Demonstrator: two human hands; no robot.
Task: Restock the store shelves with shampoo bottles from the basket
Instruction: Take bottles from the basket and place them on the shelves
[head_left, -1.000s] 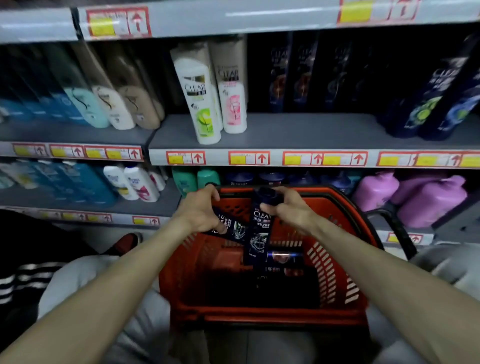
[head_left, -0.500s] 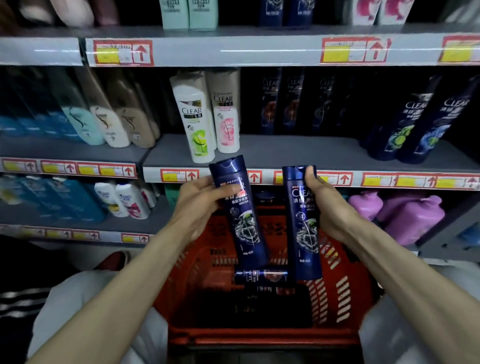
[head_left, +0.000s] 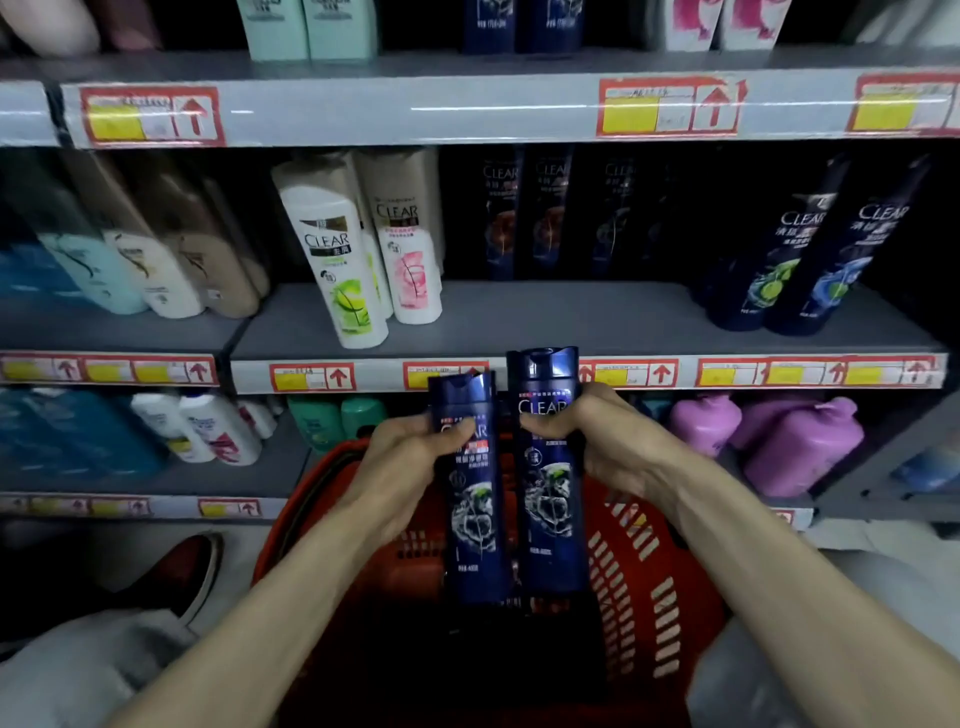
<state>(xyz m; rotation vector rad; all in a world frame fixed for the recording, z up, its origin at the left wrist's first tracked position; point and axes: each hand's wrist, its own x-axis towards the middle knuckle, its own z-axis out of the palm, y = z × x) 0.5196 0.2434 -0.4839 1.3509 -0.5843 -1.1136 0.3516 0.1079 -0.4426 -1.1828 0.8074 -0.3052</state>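
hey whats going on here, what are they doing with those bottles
A person is restocking shampoo. Their left hand grips the left bottle and their right hand grips the right bottle. Both are dark blue Clear shampoo, held upright side by side above the red basket. Neither bottle is on a shelf yet. The middle shelf just above them has bare grey space at its front.

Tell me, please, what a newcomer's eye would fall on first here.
At centre, the left hand grips one dark blue Clear shampoo bottle and the right hand grips a second Clear bottle, upright side by side. Below them sits the red basket; behind, white Clear bottles stand on the middle shelf.
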